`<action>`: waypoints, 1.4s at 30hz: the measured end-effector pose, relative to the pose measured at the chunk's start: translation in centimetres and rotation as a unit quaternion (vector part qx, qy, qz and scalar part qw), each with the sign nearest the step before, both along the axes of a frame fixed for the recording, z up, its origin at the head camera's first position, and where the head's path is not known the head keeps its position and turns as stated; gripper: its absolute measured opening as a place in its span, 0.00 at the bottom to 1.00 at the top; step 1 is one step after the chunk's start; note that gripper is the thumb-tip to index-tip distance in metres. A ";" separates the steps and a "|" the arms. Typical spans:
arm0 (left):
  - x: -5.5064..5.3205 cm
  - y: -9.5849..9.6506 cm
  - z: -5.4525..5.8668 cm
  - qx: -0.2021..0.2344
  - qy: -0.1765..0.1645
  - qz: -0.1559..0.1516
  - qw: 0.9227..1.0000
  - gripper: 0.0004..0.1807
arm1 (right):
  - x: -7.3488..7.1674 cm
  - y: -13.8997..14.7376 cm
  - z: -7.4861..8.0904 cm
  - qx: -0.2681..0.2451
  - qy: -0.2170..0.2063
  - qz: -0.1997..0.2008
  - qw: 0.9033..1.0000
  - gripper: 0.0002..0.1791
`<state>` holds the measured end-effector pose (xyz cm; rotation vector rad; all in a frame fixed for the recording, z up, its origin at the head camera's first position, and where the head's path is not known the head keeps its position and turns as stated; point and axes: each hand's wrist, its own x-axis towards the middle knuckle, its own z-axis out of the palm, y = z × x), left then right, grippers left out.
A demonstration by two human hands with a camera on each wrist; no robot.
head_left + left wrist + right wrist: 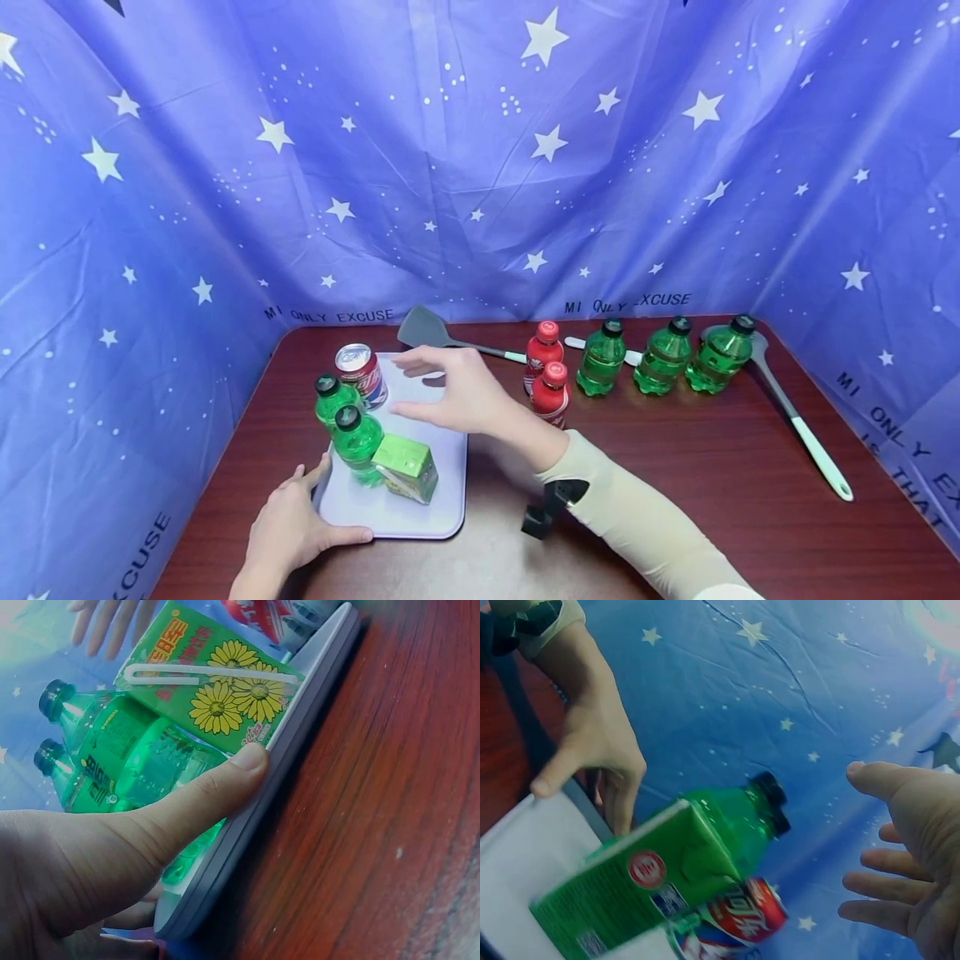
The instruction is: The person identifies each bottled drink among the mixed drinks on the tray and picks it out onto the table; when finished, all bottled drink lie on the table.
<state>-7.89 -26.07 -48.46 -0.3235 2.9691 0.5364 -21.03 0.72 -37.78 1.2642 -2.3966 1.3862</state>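
Note:
My left hand grips the near-left corner of a white tray; in the left wrist view its thumb lies on the rim. On the tray stand two green soda bottles with black caps, the nearer bottle beside a green drink carton with yellow flowers and a straw. A red and blue soda can stands at the tray's far-left corner. Over the tray's far right part hovers my right hand, fingers and thumb apart, nothing between them. The can is nearest to it. In the right wrist view the carton partly hides the bottles.
Right of the tray stand two red bottles and several green bottles in a row. A grey spatula lies behind the tray, and a long-handled utensil at the table's right. Starry blue cloth encloses the table.

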 end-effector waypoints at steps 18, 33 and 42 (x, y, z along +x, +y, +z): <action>0.2 -0.1 -0.3 -0.008 0.016 -0.009 1.000 0.83 | 0.8 -5.1 -2.0 0.105 0.022 0.023 0.994 0.34; 0.2 0.0 -0.2 -0.009 0.013 -0.006 1.000 0.84 | 1.1 -6.2 -3.4 0.150 0.028 0.030 0.988 0.28; 0.2 0.1 -0.1 -0.008 0.011 -0.002 1.000 0.83 | 1.3 -6.5 -3.8 0.124 0.008 0.016 0.992 0.25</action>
